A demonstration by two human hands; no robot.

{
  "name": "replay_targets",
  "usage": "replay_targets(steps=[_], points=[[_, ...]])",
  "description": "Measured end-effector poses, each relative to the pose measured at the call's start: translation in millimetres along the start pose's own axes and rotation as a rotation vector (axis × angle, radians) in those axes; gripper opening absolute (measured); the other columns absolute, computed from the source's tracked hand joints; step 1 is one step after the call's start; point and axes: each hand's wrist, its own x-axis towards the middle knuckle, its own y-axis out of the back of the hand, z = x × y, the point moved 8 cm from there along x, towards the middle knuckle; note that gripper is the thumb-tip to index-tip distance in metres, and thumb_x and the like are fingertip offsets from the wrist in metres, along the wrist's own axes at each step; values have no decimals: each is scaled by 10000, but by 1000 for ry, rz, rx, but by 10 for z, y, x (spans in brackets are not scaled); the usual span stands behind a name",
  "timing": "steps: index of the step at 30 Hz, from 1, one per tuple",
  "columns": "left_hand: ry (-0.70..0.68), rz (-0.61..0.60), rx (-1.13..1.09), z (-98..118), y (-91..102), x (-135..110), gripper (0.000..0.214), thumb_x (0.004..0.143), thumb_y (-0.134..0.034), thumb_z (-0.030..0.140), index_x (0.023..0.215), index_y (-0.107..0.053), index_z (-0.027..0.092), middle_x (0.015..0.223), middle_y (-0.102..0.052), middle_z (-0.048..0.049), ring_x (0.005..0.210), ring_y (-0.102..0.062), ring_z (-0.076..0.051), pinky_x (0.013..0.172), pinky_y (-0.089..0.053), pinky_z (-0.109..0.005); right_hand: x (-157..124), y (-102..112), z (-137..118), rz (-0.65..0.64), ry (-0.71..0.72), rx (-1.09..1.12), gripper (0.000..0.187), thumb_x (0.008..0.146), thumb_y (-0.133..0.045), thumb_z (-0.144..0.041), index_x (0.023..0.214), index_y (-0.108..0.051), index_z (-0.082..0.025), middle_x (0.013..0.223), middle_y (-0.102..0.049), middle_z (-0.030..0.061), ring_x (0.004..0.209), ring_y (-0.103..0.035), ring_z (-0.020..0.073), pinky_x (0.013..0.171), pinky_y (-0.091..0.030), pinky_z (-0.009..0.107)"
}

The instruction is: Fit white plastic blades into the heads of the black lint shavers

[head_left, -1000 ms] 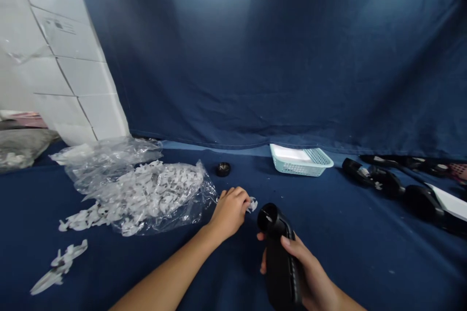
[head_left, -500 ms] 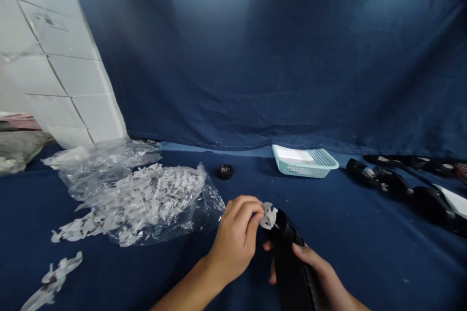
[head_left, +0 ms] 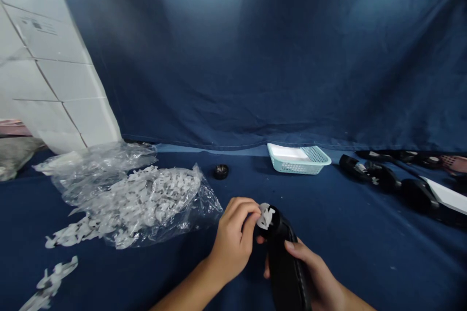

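Note:
Between the thumb and fingers of my left hand [head_left: 235, 235] is a small white plastic part [head_left: 265, 216], roundish with prongs. It sits at the round open end of a long black housing [head_left: 286, 265], overlapping the rim. My right hand [head_left: 315, 269] wraps around that housing from the right, thumb on top and fingertips showing on its left side. How deep the white part goes into the opening I cannot tell. To the left, many similar white parts [head_left: 146, 204] lie heaped on a clear plastic bag.
A small black round dish [head_left: 221, 171] stands behind my hands. Farther right are a pale-green basket [head_left: 299, 166] with white paper in it and several black housings [head_left: 386, 177]. Loose white parts [head_left: 51, 282] lie front left. A blue curtain [head_left: 255, 68] hangs behind the table.
The white part has come closer to the housing's open end and now overlaps it more. Both hands keep their hold. The whole view has shifted slightly.

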Motion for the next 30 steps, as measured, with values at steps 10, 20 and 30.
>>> replay_targets(steps=[10, 20, 30], points=[[165, 38, -86, -123, 21, 47, 146, 941, -493, 164, 843, -599, 187, 865, -608, -20, 817, -584, -152, 764, -451, -260, -36, -32, -60, 37, 69, -43, 459, 835, -600, -492, 1183, -579, -194, 701, -714, 51, 637, -662, 195, 550, -449, 264], [100, -34, -62, -99, -46, 22, 151, 943, -490, 142, 865, -613, 184, 908, -618, -35, 862, -598, -155, 795, -455, -260, -61, -42, -87, 80, 83, -48, 471, 816, -629, -499, 1177, -567, -203, 705, -697, 29, 635, -651, 189, 573, -444, 267], [65, -101, -51, -53, -99, 13, 173, 954, -461, 136, 854, -595, 182, 887, -610, -37, 850, -577, -161, 783, -441, -276, -68, -19, -60, 99, 113, -54, 624, 772, -691, -501, 1293, -448, -259, 889, -694, 43, 655, -656, 191, 611, -461, 304]])
